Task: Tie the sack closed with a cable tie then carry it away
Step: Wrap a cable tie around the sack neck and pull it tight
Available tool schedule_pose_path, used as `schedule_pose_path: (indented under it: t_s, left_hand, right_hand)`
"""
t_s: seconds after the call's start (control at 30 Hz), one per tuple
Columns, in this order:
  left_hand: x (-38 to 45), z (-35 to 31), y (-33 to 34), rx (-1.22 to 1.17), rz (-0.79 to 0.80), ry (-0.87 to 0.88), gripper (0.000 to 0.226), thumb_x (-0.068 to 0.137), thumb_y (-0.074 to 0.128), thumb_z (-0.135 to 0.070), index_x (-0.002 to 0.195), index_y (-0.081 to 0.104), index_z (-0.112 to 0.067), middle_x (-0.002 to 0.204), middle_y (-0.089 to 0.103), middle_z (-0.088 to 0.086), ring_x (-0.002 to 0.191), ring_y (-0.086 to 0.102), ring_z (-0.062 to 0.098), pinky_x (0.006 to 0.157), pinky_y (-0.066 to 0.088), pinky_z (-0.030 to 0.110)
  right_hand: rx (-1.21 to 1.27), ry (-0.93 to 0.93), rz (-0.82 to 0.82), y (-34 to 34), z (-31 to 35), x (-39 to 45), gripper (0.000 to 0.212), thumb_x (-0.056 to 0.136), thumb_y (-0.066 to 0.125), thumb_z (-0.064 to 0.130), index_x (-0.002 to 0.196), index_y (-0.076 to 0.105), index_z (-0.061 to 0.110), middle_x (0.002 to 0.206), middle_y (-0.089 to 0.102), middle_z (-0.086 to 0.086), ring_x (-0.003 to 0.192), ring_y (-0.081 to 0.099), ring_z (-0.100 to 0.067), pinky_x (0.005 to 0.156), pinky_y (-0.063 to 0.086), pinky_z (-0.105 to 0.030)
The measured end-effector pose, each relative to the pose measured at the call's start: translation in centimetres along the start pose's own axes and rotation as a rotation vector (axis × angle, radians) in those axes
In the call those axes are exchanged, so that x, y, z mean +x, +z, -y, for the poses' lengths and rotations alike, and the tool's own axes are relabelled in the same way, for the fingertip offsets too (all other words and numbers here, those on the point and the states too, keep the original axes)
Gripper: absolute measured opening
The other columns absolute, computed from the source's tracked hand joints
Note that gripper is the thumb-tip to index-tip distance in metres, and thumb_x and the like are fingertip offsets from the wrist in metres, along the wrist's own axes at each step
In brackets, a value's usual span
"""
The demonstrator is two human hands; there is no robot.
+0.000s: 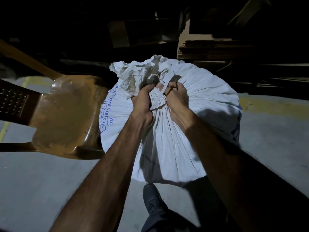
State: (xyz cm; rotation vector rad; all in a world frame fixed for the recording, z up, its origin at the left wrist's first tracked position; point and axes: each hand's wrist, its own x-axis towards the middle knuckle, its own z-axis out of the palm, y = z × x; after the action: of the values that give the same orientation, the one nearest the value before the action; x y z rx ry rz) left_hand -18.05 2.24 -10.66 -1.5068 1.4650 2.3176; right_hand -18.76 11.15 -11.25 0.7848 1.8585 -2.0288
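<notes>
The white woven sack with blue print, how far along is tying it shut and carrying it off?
Done: the mouth of the white woven sack is gathered into a bunched neck. In hand: the left hand clamps the neck while the right hand pulls a white strap, apparently the cable tie. Left: finishing the cinch and carrying it away; it sits beside the brown plastic chair.

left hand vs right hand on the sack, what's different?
The left hand fists the bunched neck of the sack; the right hand pinches the white cable tie. The left hand sits toward the brown chair, the right hand away from it. Both are closed, bare, at the neck.
</notes>
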Motion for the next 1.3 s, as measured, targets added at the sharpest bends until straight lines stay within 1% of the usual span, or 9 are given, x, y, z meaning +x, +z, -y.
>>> schedule_pose_path:
  t_s: [0.2,0.4,0.57,0.7,0.83,0.97,1.13,1.23,1.3]
  left_hand:
    - [-0.4,0.2,0.5,-0.076,-0.078,-0.007,0.029,0.086,0.072,0.0,0.095,0.047,-0.01,0.081,0.065,0.019,0.068,0.069,0.028,0.075,0.063,0.051]
    - [-1.0,1.0,1.6,-0.169,-0.26,0.013,0.014,0.083,0.066,0.005,0.087,0.056,-0.004,0.066,0.06,0.01,0.037,0.055,0.015,0.04,0.047,0.021]
    - [-0.7,1.7,2.4,-0.159,-0.327,0.081,0.016,0.082,0.066,0.006,0.098,0.064,0.002,0.074,0.068,0.007,0.049,0.067,0.016,0.047,0.054,0.024]
    - [0.2,1.9,2.4,-0.063,-0.397,0.09,0.027,0.074,0.073,-0.003,0.101,0.069,-0.004,0.089,0.076,0.007,0.075,0.078,0.024,0.068,0.067,0.038]
    - [0.6,1.9,2.6,-0.073,-0.409,0.107,0.026,0.07,0.073,-0.001,0.096,0.068,-0.003,0.088,0.076,0.009,0.072,0.078,0.025,0.064,0.068,0.042]
    - [1.3,2.4,2.6,-0.086,-0.383,0.111,0.039,0.064,0.076,-0.006,0.103,0.071,-0.002,0.092,0.08,0.012,0.071,0.079,0.027,0.061,0.067,0.052]
    - [0.9,1.7,2.4,-0.081,-0.256,0.044,0.04,0.082,0.066,0.01,0.121,0.06,0.007,0.094,0.078,0.023,0.075,0.08,0.03,0.04,0.051,0.022]
    - [0.4,1.2,1.4,-0.151,-0.02,-0.071,0.012,0.09,0.067,0.012,0.101,0.066,0.008,0.062,0.071,0.013,0.051,0.069,0.022,0.064,0.062,0.038]
    - [0.6,1.3,0.5,-0.183,0.136,-0.137,0.025,0.092,0.074,-0.001,0.115,0.072,0.008,0.091,0.079,0.018,0.081,0.077,0.03,0.096,0.06,0.051]
  right_hand:
    - [0.073,-0.071,0.054,0.3,-0.9,0.1,0.031,0.09,0.074,-0.007,0.111,0.056,0.007,0.117,0.074,-0.02,0.096,0.074,-0.019,0.07,0.054,-0.007]
    - [0.063,-0.115,0.074,-0.3,-2.7,-0.2,0.041,0.092,0.062,-0.019,0.13,0.052,-0.007,0.105,0.065,-0.023,0.085,0.062,-0.015,0.066,0.051,-0.007]
    - [0.035,-0.107,-0.017,-0.2,-2.3,0.6,0.03,0.089,0.082,0.009,0.105,0.056,0.008,0.089,0.071,-0.002,0.081,0.069,-0.009,0.064,0.052,-0.011]
    - [-0.009,-0.081,0.02,-0.1,-1.8,0.8,0.029,0.09,0.081,0.011,0.106,0.066,-0.008,0.101,0.078,-0.023,0.083,0.071,-0.016,0.064,0.055,-0.014]
    - [0.026,-0.042,0.195,-1.6,-2.2,0.8,0.022,0.089,0.062,0.013,0.102,0.079,0.018,0.104,0.082,-0.003,0.104,0.077,-0.018,0.105,0.057,-0.035]
    - [0.201,-0.014,0.296,-2.6,-1.2,0.5,0.045,0.111,0.037,0.039,0.106,0.076,0.018,0.104,0.081,-0.001,0.108,0.074,-0.022,0.111,0.052,-0.043]
    - [0.01,-0.067,0.203,-1.0,-0.5,0.6,0.046,0.11,0.048,0.04,0.077,0.077,0.024,0.12,0.078,-0.008,0.122,0.069,-0.027,0.114,0.049,-0.049]
    - [0.109,0.025,0.17,-0.3,0.5,1.2,0.044,0.113,0.044,0.023,0.076,0.063,0.012,0.104,0.078,-0.013,0.096,0.076,-0.025,0.084,0.062,-0.033]
    - [0.104,0.066,0.161,0.1,1.2,1.6,0.042,0.113,0.044,0.022,0.076,0.061,0.011,0.1,0.077,-0.014,0.083,0.074,-0.022,0.068,0.059,-0.026]
